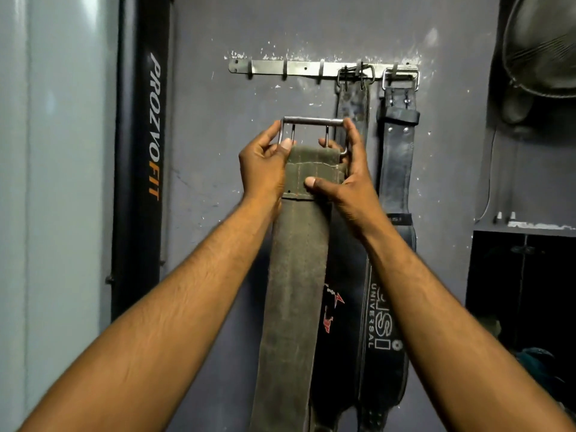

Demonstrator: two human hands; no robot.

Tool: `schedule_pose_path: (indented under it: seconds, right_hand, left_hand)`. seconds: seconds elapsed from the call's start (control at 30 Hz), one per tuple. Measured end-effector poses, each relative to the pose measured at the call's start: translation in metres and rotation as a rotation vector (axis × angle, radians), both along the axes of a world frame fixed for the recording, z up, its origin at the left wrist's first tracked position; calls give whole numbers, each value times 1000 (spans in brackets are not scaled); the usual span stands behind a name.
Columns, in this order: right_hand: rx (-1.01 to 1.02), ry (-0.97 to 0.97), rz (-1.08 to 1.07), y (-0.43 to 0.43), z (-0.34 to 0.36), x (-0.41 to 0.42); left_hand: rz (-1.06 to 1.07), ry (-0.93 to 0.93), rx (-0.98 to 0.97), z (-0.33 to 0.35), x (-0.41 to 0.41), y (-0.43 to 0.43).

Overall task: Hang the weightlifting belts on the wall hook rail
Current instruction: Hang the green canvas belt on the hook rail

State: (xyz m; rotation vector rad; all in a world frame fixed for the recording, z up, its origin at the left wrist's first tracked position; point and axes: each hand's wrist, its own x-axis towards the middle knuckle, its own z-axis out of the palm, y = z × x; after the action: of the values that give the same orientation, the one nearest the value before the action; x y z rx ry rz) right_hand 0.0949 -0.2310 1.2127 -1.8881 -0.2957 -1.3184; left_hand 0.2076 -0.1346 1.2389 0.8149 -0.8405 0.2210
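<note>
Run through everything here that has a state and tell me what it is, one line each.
green belt: held upright below the rail, buckle on top, not yet hooked.
left hand: grips the green belt's buckle end.
right hand: grips the same end, thumb across the strap.
hook rail: on the wall, three left hooks bare, two right hooks taken.
worn dark belt: hanging by its buckle.
black belt: hanging by its buckle on the rightmost hook.

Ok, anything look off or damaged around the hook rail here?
Nothing broken. Wall paint is chipped in white flecks around the hook rail, and the buckle of the left hanging belt sits crooked on its hook. The olive belt in the left hand and right hand looks worn.
</note>
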Motion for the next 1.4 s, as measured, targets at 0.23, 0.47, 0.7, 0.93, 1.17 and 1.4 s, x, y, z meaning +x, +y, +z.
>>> schedule_pose_path:
  seconds: [0.23,0.47,0.7,0.93,1.17,1.4]
  right_hand:
    - [-32,-9,65,-54,107,39]
    - [10,52,46,-92,193,75]
    - [24,153,-104,-99,221,99]
    - [-38,150,-335,-104,213,116]
    - [-42,39,-585,-90,158,120]
    - [97,118,-539,-91,60,105]
  left_hand:
    - [-50,-15,-51,111,41,-55]
    - [7,-21,-67,192,77,-98]
    - [170,-31,57,213,104,-117]
    - [254,-154,140,197,110,-119]
    - [410,-145,157,182,99,-114]
    - [168,-36,344,79,99,-100]
